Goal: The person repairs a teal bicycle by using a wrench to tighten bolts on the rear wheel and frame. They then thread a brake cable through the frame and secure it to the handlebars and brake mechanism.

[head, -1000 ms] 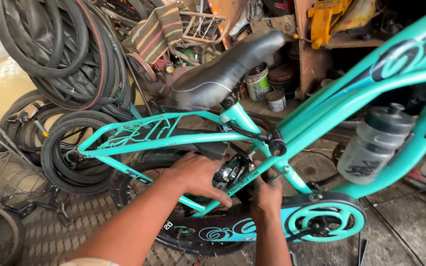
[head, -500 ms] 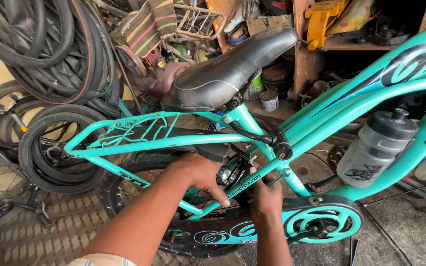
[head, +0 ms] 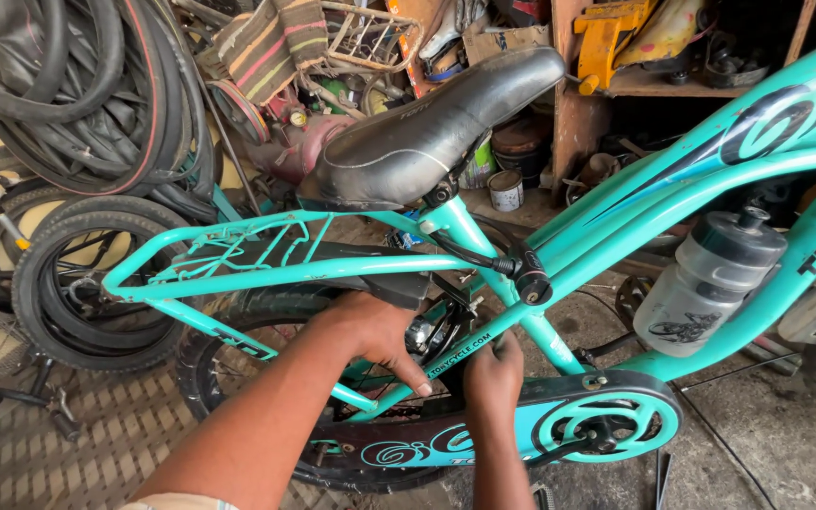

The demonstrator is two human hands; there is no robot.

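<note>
Teal bike (head: 616, 236) stands in a messy shop. Left hand (head: 370, 332) rests on the frame under the rack (head: 229, 255), fingers bent over a thin bar by the back wheel (head: 238, 349). Right hand (head: 493, 373) sits just beside it, grip curled on the same bar, can't tell if it pinches. Black seat (head: 427, 132) is above both hands. Bottle (head: 710, 283) hangs on the frame, right. Old tires (head: 77, 85) pile up top left.

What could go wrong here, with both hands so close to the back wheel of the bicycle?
The left hand lies over the rear brake, right above the rear tyre; if the wheel turns, fingers might get pinched. The right hand sits just above the chain guard, so a moving pedal crank could perhaps catch it.
</note>
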